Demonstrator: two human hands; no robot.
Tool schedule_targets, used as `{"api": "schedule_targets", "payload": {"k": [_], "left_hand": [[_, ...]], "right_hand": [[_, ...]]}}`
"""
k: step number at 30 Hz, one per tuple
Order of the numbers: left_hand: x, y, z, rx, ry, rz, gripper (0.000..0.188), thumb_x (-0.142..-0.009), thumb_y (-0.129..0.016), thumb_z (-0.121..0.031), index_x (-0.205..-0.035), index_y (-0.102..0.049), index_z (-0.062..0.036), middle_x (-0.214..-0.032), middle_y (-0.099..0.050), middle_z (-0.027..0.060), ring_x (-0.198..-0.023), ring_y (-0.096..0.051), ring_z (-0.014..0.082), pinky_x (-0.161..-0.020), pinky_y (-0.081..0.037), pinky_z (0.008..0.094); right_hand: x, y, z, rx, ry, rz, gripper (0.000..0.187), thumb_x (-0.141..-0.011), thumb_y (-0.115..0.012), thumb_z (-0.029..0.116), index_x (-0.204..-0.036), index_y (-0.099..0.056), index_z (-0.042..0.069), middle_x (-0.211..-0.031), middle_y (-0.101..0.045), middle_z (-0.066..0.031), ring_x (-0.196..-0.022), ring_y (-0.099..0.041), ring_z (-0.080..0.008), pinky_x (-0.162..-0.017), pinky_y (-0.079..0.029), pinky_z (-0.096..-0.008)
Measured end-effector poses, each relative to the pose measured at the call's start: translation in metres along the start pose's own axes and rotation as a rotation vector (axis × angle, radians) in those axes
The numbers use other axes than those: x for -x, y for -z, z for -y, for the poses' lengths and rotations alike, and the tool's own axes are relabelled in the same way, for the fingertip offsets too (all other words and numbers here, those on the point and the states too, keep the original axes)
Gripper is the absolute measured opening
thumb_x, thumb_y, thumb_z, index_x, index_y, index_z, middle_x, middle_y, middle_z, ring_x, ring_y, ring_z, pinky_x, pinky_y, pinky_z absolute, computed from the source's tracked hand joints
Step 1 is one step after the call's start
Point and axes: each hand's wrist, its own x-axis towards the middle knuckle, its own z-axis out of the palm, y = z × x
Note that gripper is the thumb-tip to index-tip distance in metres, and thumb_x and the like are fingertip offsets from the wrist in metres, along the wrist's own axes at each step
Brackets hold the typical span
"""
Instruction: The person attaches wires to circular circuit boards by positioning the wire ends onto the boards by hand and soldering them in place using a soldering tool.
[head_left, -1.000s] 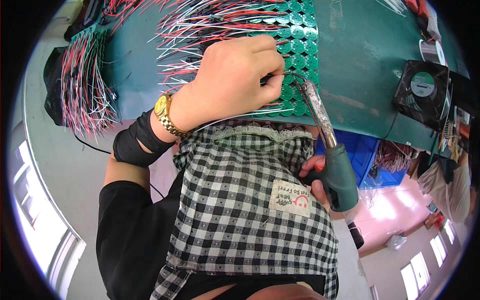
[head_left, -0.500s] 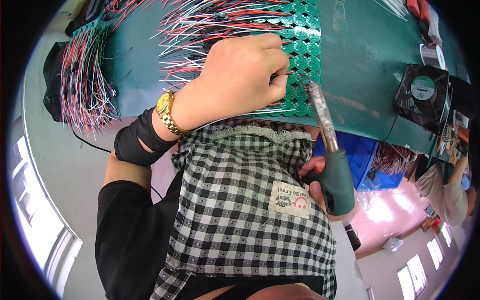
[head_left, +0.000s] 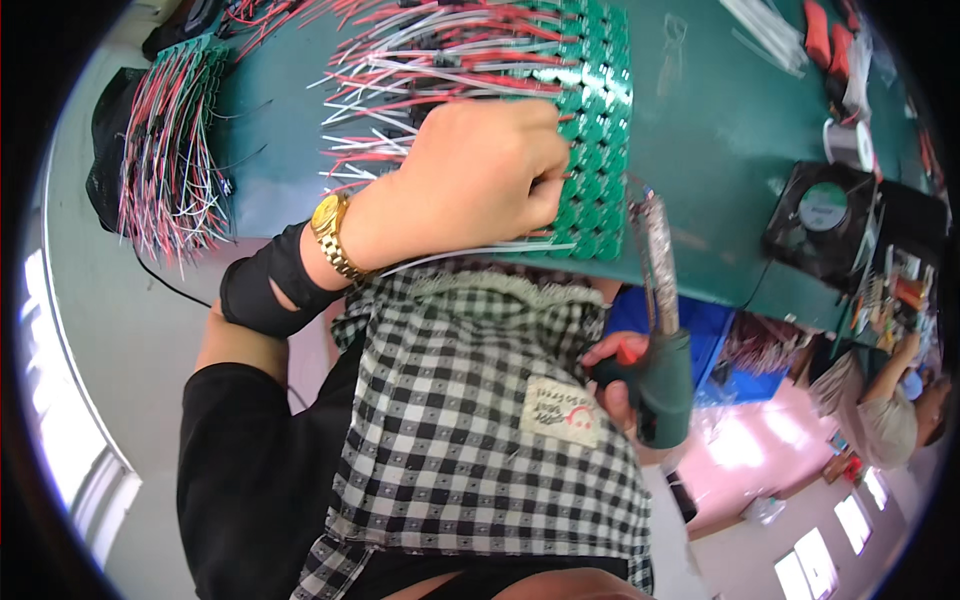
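Note:
My left hand [head_left: 490, 180], with a gold watch on its wrist, rests closed over a panel of small round green circuit boards [head_left: 595, 130]. Its thumb and forefinger pinch a red wire [head_left: 568, 177], whose end shows at the fingertips against the panel. My right hand [head_left: 612, 375] is wrapped around the green handle of a soldering iron [head_left: 660, 270]. The iron points up and away from me, its thin tip just beside the panel's right edge. Many red and white wires [head_left: 440, 60] fan out leftward from the panel.
Another wired panel [head_left: 175, 150] hangs over the table's left end. A black fan [head_left: 820, 215] and a solder spool [head_left: 848, 145] stand on the green table [head_left: 710, 150] at right. Blue bins [head_left: 715, 335] sit below its edge. Another person [head_left: 880, 410] is at far right.
The soldering iron's tip has moved right, off the spot by my left fingertips to beside the panel's edge. My left hand keeps its pinch. The whole view has shifted slightly.

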Motion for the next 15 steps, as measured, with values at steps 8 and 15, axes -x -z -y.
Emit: {"api": "schedule_targets", "payload": {"k": [8,15], "left_hand": [[0.004,0.004,-0.001,-0.036,-0.031,0.023,0.009,-0.066,-0.065,-0.009,-0.067,-0.057,-0.0067,-0.065,-0.051,0.0061,-0.058,-0.056,0.0235,-0.048,-0.045,0.034],[-0.093,0.058,0.082,-0.242,0.07,-0.046,0.016,-0.079,-0.063,-0.018,-0.081,-0.064,-0.0028,-0.082,-0.062,0.0166,-0.074,-0.061,0.0339,-0.064,-0.05,0.0449]], "right_hand": [[0.008,0.013,-0.001,-0.097,0.069,-0.033,0.04,-0.083,-0.059,-0.003,-0.119,-0.046,0.006,-0.1,-0.057,-0.0192,-0.091,-0.06,-0.0262,-0.081,-0.05,-0.0344],[0.029,0.061,-0.061,-0.175,0.112,-0.069,0.049,-0.083,-0.065,0.01,-0.123,-0.039,-0.001,-0.095,-0.056,-0.0196,-0.079,-0.061,-0.0234,-0.072,-0.052,-0.0373]]}}
